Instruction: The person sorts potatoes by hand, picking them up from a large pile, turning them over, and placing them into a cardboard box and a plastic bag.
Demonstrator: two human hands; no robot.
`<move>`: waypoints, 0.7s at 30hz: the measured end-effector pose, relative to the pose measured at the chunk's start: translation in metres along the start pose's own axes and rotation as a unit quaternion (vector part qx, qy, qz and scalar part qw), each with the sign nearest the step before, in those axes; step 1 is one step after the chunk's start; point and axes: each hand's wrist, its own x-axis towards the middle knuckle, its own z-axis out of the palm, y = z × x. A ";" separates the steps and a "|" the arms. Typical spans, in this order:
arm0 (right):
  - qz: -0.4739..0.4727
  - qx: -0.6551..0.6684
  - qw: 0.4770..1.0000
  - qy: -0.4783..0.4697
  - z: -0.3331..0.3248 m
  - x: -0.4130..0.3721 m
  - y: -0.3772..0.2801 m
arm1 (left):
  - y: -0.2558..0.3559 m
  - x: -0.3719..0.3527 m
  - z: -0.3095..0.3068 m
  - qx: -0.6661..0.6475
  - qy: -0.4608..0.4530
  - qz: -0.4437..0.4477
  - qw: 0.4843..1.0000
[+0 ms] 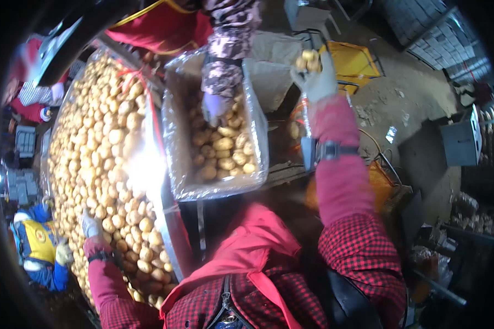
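My right hand [315,82], in a pale glove, is raised at the upper right with a few small potatoes [309,60] in its fingers. My left hand [91,226], gloved too, rests at the near left part of a big heap of potatoes [96,159], its fingers stretched forward. Between my arms stands a box [219,192] lined with clear plastic, partly filled with potatoes [225,145]. Another person's hand [217,108] in a purple glove reaches into this box from the far side.
A metal edge [173,230] bounds the heap beside the box. Past my right arm are a yellow crate [357,60] and an orange one [381,183] on the floor. Another person in a yellow vest [40,241] stands at the left side of the heap. Stacked boxes [433,38] rise at the upper right.
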 end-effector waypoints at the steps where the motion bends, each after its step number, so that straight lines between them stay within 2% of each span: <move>1: 0.039 -0.070 0.993 0.084 0.020 0.000 -0.007 | 0.013 -0.006 -0.008 0.017 -0.015 -0.044 0.999; 2: 0.030 -0.092 0.993 0.072 0.023 -0.006 -0.001 | 0.003 -0.006 -0.002 -0.001 0.004 -0.025 1.000; 3: 0.017 -0.116 0.991 0.057 0.025 -0.013 0.001 | 0.028 -0.017 -0.020 0.018 -0.003 -0.031 0.999; 5: 0.046 -0.069 0.997 -0.003 0.003 -0.035 0.012 | 0.002 -0.007 0.005 -0.001 0.033 -0.020 0.999; 7: 0.075 -0.021 0.997 0.023 -0.015 -0.061 0.024 | 0.001 -0.005 0.010 -0.035 0.043 -0.023 0.998; 8: 0.098 -0.008 0.995 0.003 -0.025 -0.066 0.029 | -0.012 0.003 0.028 -0.259 0.045 0.042 0.964; 9: 0.117 0.037 0.988 -0.096 -0.033 -0.079 0.030 | -0.005 -0.002 0.021 -0.207 0.050 -0.004 0.977; 10: 0.078 -0.018 0.997 -0.016 -0.007 -0.108 0.034 | -0.001 -0.008 0.020 -0.225 0.060 -0.022 0.972; 11: 0.083 -0.041 0.996 -0.015 0.008 -0.128 0.034 | 0.048 -0.039 -0.017 -0.406 0.047 -0.117 0.905; 12: 0.095 -0.025 0.995 -0.020 0.020 -0.146 0.037 | 0.059 -0.038 -0.031 -0.315 0.084 -0.108 0.939; 13: 0.130 -0.018 0.989 -0.073 0.023 -0.156 0.040 | 0.080 -0.046 -0.049 -0.381 0.108 -0.177 0.901; 14: 0.140 -0.039 0.987 -0.073 0.032 -0.171 0.048 | 0.090 -0.057 -0.067 -0.497 0.064 -0.273 0.821; 15: 0.141 -0.061 0.985 -0.074 0.046 -0.183 0.059 | 0.042 -0.042 -0.023 -0.538 0.122 -0.158 0.819; 17: 0.260 -0.002 0.947 -0.191 0.070 -0.201 0.075 | 0.077 -0.076 -0.079 -0.667 0.061 -0.241 0.703; 18: 0.236 -0.037 0.943 -0.233 0.084 -0.213 0.092 | 0.098 -0.090 -0.103 -0.699 0.046 -0.262 0.663; 19: 0.270 -0.043 0.931 -0.242 0.108 -0.229 0.098 | 0.105 -0.100 -0.116 -0.731 0.028 -0.281 0.622; 20: 0.301 -0.046 0.914 -0.267 0.124 -0.237 0.111 | 0.075 -0.091 -0.084 -0.790 0.007 -0.202 0.579; 21: 0.331 -0.050 0.897 -0.288 0.139 -0.245 0.124 | 0.071 -0.093 -0.082 -0.822 -0.027 -0.147 0.549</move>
